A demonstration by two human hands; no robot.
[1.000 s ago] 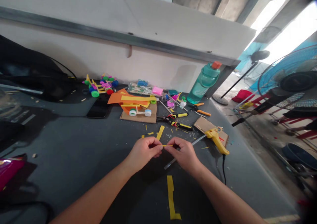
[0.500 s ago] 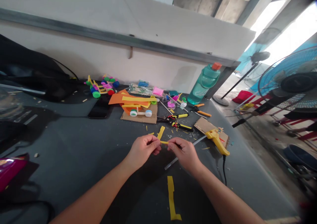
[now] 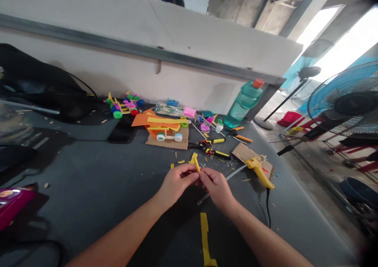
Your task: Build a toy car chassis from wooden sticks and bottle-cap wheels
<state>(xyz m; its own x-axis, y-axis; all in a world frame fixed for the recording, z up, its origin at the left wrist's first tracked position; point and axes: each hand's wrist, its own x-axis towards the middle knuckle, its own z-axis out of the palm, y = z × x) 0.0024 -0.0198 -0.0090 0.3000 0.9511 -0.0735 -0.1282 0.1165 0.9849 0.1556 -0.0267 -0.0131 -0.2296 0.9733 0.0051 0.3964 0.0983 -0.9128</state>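
My left hand (image 3: 178, 182) and my right hand (image 3: 215, 184) meet over the dark table, both closed in a pinch. Between their fingertips is a thin rolled yellow paper strip (image 3: 197, 165), its free end slanting up and away from me. Behind its upper end shows another yellow paper piece (image 3: 193, 158). On the table nearer to me lies a long yellow strip (image 3: 204, 235) with a bent end. A clear glue stick (image 3: 203, 199) lies partly behind my right hand. The undersides of my fingers are hidden.
A yellow glue gun (image 3: 260, 172) rests on cardboard at right, its cord running toward me. Beyond my hands are yellow-black pliers (image 3: 217, 153), orange paper (image 3: 141, 119), a small wheeled model (image 3: 169, 137), a phone (image 3: 121, 131) and a green bottle (image 3: 240, 105).
My hands have come closer together. The rolled strip, earlier stretched level between them, now points up and away from me.
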